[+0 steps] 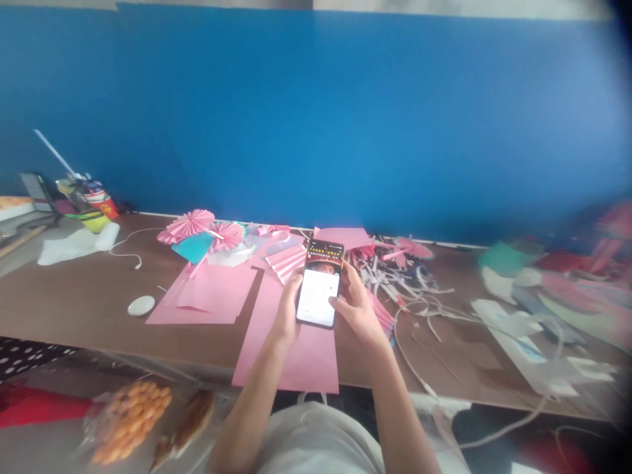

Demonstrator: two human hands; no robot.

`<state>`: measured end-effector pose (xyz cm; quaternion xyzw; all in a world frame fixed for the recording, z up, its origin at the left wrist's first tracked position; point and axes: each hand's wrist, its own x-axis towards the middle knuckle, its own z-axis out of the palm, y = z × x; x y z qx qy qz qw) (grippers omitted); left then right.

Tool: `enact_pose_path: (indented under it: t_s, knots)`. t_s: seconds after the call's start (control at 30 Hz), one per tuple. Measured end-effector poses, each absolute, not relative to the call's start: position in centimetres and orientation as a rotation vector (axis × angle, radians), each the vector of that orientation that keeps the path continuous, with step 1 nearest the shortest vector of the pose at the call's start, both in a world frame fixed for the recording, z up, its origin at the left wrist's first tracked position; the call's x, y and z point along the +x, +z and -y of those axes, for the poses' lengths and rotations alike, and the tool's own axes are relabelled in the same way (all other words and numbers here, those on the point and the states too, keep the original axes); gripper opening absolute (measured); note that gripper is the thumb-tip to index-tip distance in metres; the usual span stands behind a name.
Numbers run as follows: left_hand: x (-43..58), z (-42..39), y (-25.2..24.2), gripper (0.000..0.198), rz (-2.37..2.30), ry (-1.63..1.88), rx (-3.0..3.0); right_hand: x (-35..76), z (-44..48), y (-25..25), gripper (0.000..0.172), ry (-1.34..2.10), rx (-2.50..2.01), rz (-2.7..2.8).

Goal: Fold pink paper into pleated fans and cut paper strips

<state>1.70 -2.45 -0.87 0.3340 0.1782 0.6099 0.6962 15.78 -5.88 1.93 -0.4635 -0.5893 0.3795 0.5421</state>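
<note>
Squarely, a smartphone between both hands

No words were legible to me. The smartphone I held showed a dark banner across its top, with a row of yellow characters too small to make out. Below it, the white panel carried faint grey lines, also unreadable. The printed cup at the far left of the table bore blurred red and yellow markings I could not read.
</note>
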Motion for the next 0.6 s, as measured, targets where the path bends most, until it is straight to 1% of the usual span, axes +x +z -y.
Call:
enact_pose_path:
  t_s: [0.17,0.37,0.43,0.53,0.6]
  knots:
    - [1.74,2.48,-0.99,0.036,-0.404,1.357,0.762,16.15,6.1,2.12,0.079,0.93,-1.09,1.429]
    - [1.67,2.57,-0.78,0.036,-0.383,1.345,0.793,16.58,6.03,1.85,0.09,0.925,-1.057,1.505]
    - [1.66,2.59,-0.73,0.037,-0.391,1.342,0.789,16.61,5.95,1.67,0.09,0.929,-1.049,1.497]
    - [1.7,2.67,-0.69,0.038,-0.402,1.336,0.784,16.47,5.97,1.68,0.084,0.972,-1.01,1.445]
    - [1.76,2.72,-0.7,0.037,-0.4,1.336,0.773,16.29,6.05,1.85,0.085,0.992,-0.969,1.42]
